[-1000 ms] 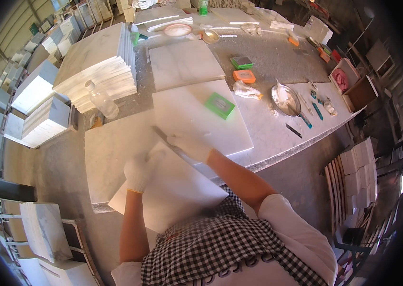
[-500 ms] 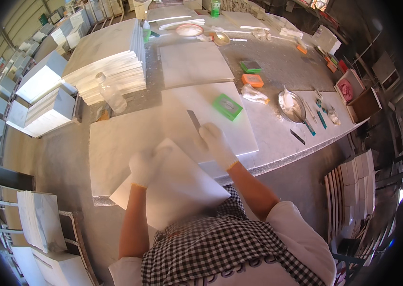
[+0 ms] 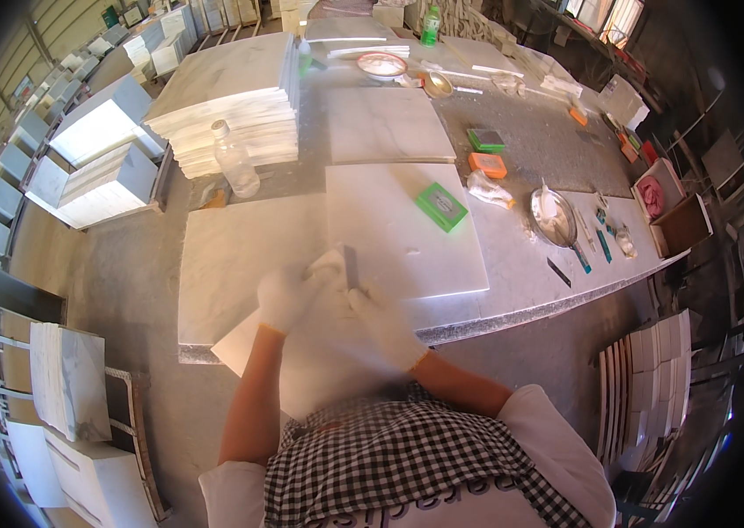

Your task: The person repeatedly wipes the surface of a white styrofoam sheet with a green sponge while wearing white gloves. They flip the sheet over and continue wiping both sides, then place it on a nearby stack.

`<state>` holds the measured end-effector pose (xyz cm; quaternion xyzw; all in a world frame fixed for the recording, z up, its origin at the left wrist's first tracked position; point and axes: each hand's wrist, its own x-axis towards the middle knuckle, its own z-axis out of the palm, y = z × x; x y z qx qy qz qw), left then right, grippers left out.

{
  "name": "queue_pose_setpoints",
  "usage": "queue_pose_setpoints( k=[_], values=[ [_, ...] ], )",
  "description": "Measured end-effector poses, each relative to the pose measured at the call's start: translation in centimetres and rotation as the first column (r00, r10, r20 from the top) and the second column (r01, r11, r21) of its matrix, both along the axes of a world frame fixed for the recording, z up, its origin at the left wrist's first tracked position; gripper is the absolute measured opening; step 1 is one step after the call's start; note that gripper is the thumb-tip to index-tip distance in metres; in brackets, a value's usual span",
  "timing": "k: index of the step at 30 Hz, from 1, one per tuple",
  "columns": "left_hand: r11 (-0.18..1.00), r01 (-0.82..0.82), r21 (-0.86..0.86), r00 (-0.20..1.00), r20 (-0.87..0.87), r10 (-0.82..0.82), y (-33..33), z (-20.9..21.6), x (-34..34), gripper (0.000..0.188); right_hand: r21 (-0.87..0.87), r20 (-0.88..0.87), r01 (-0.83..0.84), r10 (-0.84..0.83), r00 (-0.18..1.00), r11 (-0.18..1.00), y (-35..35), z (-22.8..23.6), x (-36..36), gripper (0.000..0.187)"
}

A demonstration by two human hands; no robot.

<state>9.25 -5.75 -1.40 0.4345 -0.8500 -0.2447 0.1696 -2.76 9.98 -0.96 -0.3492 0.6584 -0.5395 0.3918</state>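
Smooth stone slab (image 3: 315,374), cloth apron (image 3: 389,458).

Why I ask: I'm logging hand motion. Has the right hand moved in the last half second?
Yes: the right hand has shifted down the picture and somewhat left, away from the green block.

White fabric gloves (image 3: 279,304) with thin yellow-orange cuff edges (image 3: 271,329) cover your left hand (image 3: 285,297) and right hand (image 3: 379,324), below bare forearms. You wear a white short-sleeved T-shirt (image 3: 557,444), dark printed lettering (image 3: 486,487) across its front, and a black-and-white checked cloth apron (image 3: 372,449) with a matching strip (image 3: 541,473) toward your right side.
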Motion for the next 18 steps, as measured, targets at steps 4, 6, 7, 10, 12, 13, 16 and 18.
queue_pose_setpoints(
  k=[4,6,7,10,12,13,16,18],
  values=[
    [0.999,0.042,0.003,0.997,-0.063,-0.042,-0.3,-0.7,0.5,0.064,-0.089,0.241,-0.042,0.062,0.969,0.995,-1.5,-2.1,1.0,0.032],
    [0.999,0.036,0.012,0.989,-0.143,-0.034,-0.4,-1.0,0.7,0.066,-0.167,0.298,-0.032,0.081,0.951,0.985,-2.6,-2.7,1.0,0.033],
    [1.0,0.019,-0.005,0.979,-0.204,-0.019,-0.3,-1.1,0.8,0.067,-0.141,-0.175,-0.105,0.079,0.981,0.984,-3.1,-2.6,0.8,0.032],
    [1.0,-0.018,0.02,0.956,-0.294,0.023,-0.3,-1.2,0.9,0.066,0.121,-0.908,-0.208,0.193,0.372,0.971,-4.6,-1.5,-0.3,0.034],
    [0.999,-0.029,0.046,0.944,-0.326,0.042,-0.2,-1.2,0.8,0.065,0.221,-0.937,-0.2,0.265,0.229,0.955,-5.5,-0.4,-1.8,0.032],
    [0.998,-0.03,0.052,0.937,-0.345,0.046,-0.2,-1.3,0.8,0.065,0.172,-0.964,-0.192,0.206,0.17,0.966,-5.8,-0.1,-2.5,0.032],
    [0.997,-0.049,0.059,0.943,-0.325,0.066,-0.2,-1.6,0.9,0.066,-0.308,-0.951,-0.167,-0.305,0.045,0.937,-3.6,-0.3,-5.9,0.033],
    [0.996,-0.062,0.058,0.942,-0.327,0.078,-0.2,-2.1,0.9,0.065,-0.306,-0.945,-0.069,-0.311,-0.102,0.95,-3.4,-1.9,-6.7,0.029]
  ],
)
